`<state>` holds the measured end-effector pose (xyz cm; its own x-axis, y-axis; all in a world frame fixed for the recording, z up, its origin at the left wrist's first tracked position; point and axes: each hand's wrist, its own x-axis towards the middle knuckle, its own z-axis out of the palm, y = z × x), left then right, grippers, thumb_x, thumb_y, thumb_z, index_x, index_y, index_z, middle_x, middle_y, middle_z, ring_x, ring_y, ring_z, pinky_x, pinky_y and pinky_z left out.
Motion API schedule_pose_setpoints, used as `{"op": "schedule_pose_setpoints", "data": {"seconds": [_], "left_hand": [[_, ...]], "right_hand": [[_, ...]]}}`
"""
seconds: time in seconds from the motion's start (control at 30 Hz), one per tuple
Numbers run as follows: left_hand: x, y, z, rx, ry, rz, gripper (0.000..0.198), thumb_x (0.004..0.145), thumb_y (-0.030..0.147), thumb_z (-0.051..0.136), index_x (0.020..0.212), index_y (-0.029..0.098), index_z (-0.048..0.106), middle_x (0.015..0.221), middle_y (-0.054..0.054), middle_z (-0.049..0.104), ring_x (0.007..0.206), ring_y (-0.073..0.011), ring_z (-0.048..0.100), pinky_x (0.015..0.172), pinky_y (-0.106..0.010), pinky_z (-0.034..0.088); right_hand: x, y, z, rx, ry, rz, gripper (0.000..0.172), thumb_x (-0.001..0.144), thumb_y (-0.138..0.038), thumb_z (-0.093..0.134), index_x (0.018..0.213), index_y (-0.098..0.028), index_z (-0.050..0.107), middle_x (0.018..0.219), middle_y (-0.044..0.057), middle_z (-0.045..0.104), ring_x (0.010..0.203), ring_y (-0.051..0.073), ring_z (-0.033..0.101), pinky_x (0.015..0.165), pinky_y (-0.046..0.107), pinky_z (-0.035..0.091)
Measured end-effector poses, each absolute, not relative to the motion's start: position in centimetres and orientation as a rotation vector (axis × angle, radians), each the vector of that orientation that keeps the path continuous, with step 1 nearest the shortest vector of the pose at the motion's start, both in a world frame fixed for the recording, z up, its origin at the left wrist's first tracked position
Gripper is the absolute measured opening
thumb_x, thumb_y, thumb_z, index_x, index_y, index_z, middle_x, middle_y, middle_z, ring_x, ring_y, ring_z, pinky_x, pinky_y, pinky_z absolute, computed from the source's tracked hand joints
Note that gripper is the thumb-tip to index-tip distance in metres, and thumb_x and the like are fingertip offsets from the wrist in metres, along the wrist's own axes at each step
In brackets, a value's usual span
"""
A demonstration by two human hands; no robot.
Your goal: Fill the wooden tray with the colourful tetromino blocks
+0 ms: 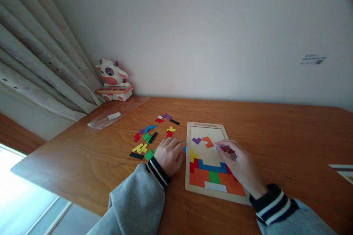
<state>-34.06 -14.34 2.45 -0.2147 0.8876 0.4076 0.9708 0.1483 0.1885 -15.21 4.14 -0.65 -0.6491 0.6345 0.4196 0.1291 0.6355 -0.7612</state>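
A wooden puzzle board [188, 176] lies on the table, its lower half covered with fitted coloured pieces. Loose in its bare upper part are a purple piece [196, 140] and an orange piece [207, 141]. My left hand [170, 154] is at the board's left edge, fingers curled and closed on a blue puzzle piece [184, 149] that they partly hide. Over the board's right side, my right hand [239, 159] pinches a small whitish puzzle piece [215, 147], mostly covered by the fingers.
Several loose pieces, among them a yellow piece [171, 129], a green piece [149, 155] and a black piece [136, 155], lie left of the board. A clear plastic bag [103, 122] and a cow toy with a keyboard [114, 80] are farther back, near the curtain [41, 51].
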Motion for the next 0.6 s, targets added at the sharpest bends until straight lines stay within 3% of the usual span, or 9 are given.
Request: {"op": "schedule_pose_setpoints", "data": {"seconds": [0.17, 0.27, 0.4, 0.6], "left_hand": [[-37.1, -17.1, 2.8, -1.134, -2.515, -0.385, 0.026, 0.084, 0.021, 0.053, 0.107, 0.019, 0.066, 0.110, -0.013, 0.066, 0.098, -0.0297, 0.061, 0.085, -0.042, 0.051], [-38.4, -19.8, 2.4, -0.946, -2.583, -0.372, 0.030, 0.085, 0.035, 0.058, 0.111, 0.023, 0.065, 0.111, -0.009, 0.069, 0.098, -0.0290, 0.065, 0.084, -0.039, 0.053], [-39.1, -22.9, 1.4, -0.930, -2.642, -0.357, 0.036, 0.089, 0.050, 0.053, 0.112, 0.026, 0.067, 0.115, -0.005, 0.071, 0.102, -0.0289, 0.067, 0.086, -0.038, 0.053], [-40.3, -24.0, 0.9, -1.015, -2.763, -0.271, 0.033, 0.092, 0.047, 0.051, 0.113, 0.030, 0.069, 0.100, -0.005, 0.075, 0.094, -0.0261, 0.070, 0.080, -0.033, 0.055]], "right_hand": [[-15.2, 4.2, -0.9, -0.592, -2.178, 0.925, 0.022, 0.091, -0.041, 0.056, 0.097, -0.023, 0.066, 0.102, 0.007, 0.069, 0.088, 0.022, 0.064, 0.079, 0.037, 0.051], [-15.2, 4.2, -0.8, -0.591, -2.175, 0.918, 0.023, 0.091, -0.042, 0.055, 0.098, -0.023, 0.066, 0.102, 0.007, 0.069, 0.089, 0.022, 0.064, 0.079, 0.037, 0.051], [-15.1, 4.2, -0.6, -0.625, -2.168, 0.902, 0.025, 0.090, -0.044, 0.055, 0.098, -0.023, 0.067, 0.100, 0.007, 0.070, 0.085, 0.022, 0.065, 0.076, 0.036, 0.052], [-15.1, 4.2, -0.6, -0.627, -2.169, 0.910, 0.026, 0.090, -0.045, 0.054, 0.096, -0.023, 0.067, 0.100, 0.007, 0.069, 0.084, 0.022, 0.065, 0.076, 0.036, 0.052]]}}
